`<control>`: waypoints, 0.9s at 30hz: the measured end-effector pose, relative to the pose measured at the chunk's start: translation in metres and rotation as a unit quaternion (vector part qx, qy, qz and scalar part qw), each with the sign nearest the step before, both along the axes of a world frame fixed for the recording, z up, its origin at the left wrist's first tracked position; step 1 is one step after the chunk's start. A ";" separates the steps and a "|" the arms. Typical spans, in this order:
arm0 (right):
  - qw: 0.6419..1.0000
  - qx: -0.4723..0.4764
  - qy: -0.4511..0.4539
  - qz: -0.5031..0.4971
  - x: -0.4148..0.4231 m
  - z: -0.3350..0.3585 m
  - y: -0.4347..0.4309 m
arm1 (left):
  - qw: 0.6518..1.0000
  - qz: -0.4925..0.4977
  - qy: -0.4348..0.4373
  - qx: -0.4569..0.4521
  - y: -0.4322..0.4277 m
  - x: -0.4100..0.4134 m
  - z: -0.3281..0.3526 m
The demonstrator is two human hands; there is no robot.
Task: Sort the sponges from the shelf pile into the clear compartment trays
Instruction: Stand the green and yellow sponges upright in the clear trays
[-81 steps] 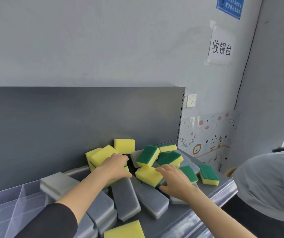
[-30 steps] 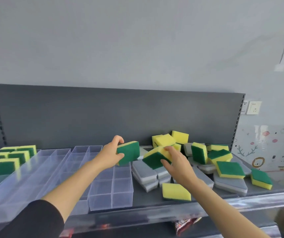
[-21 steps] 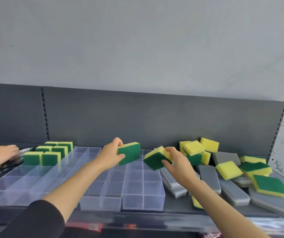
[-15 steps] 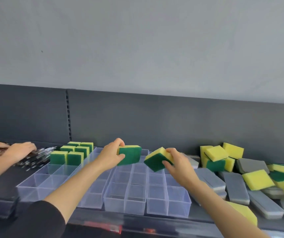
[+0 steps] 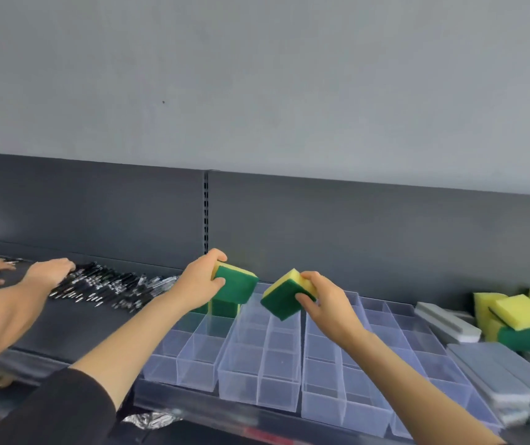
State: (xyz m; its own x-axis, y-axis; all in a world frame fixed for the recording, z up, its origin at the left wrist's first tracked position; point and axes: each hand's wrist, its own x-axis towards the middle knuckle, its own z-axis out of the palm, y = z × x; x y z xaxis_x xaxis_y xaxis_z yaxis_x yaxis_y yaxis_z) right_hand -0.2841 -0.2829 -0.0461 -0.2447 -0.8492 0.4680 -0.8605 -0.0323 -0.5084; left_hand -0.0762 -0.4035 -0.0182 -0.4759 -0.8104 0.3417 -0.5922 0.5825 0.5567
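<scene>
Grey shelf (image 5: 74, 321) | left grip (image 5: 198, 285) clamps green-yellow sponge (image 5: 237, 285) | right grip (image 5: 324, 300) clamps second sponge (image 5: 281, 299) | above clear trays (image 5: 259, 385)

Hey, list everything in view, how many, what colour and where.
left-hand sponge: one, yellow-green, above trays
right-hand sponge: one, yellow-green, above trays
tray sponges: count hidden, green, behind left hand
clear trays: several, transparent, shelf centre
sponge pile: count unclear, yellow-green, far right
grey sponges: several, grey, right of trays
pens: many, black, shelf left
other person's hands: two, far left, by pens
left hand: grips one sponge
right hand: grips the other
</scene>
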 end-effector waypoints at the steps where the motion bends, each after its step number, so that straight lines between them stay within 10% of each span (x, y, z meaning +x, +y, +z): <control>1: 1.000 -0.001 -0.003 0.007 0.008 0.000 -0.009 | 1.000 0.006 0.000 0.003 -0.007 0.010 -0.001; 27: 0.989 0.138 0.037 0.029 0.106 -0.040 -0.105 | 0.983 -0.083 -0.158 0.038 -0.094 0.063 -0.057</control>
